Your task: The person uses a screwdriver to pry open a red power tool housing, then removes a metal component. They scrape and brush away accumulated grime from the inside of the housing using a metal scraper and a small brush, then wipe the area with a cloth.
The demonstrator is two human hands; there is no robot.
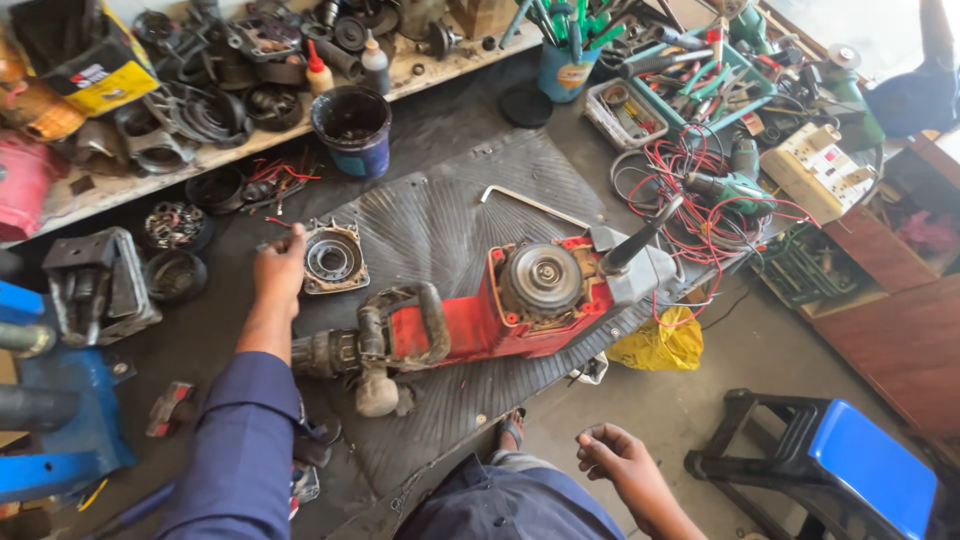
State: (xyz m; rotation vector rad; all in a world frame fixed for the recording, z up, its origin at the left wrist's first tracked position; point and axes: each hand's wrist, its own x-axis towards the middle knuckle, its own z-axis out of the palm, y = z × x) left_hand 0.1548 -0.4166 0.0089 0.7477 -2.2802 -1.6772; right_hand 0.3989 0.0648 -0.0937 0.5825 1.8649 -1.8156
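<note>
Nearest the viewer, the right hand (612, 455) hangs off the bench (440, 410) edge, fingers loosely curled and holding nothing. On the ribbed mat lies the red demolition hammer (500, 305), side cover off, its round gear (541, 280) exposed. Beyond its side handle, the left hand (280, 272) reaches to the square end cover (333, 260); its fingers close at the cover's left edge, though whether they grip it cannot be told. The cover is best lifted squarely and kept level, clear of the red wires (280, 175) behind. A hex key (530, 205) lies farther back.
</note>
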